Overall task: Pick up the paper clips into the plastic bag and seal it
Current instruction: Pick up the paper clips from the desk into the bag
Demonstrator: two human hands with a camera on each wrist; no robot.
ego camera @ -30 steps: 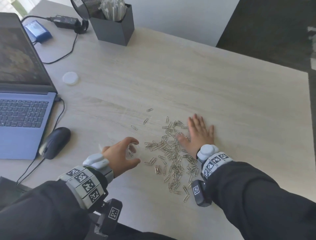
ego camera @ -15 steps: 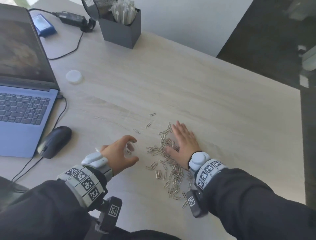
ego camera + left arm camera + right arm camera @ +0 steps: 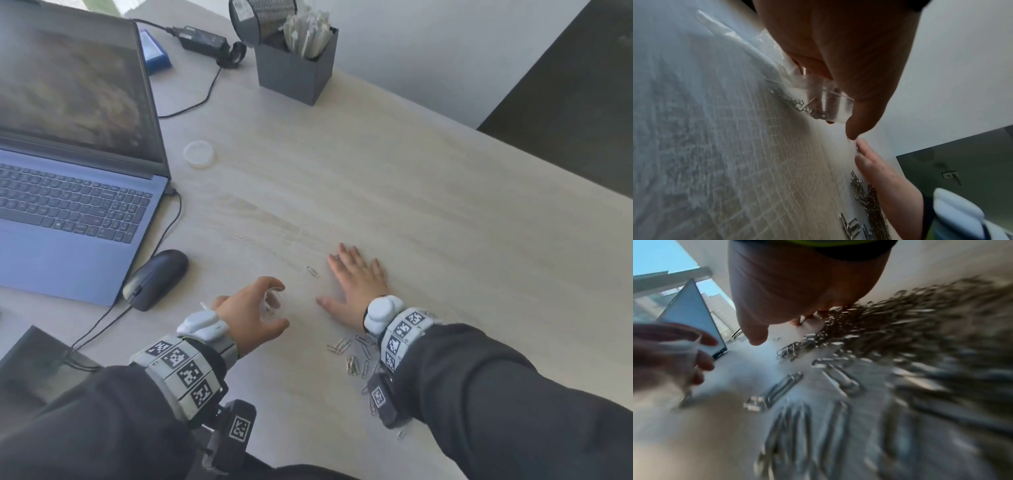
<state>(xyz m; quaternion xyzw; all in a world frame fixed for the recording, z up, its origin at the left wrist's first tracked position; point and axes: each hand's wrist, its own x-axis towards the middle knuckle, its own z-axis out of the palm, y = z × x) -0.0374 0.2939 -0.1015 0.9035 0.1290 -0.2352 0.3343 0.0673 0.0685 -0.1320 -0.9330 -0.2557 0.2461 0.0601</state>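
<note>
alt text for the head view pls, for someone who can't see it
A right hand lies flat on a pale desk over scattered paper clips while the left hand holds a clear plastic bag; a laptop and mouse sit left.

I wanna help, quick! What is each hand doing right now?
Left hand: fingers curled round the small clear plastic bag, holding it.
Right hand: open, flat on the pale wooden desk over silver wire paper clips.
</note>
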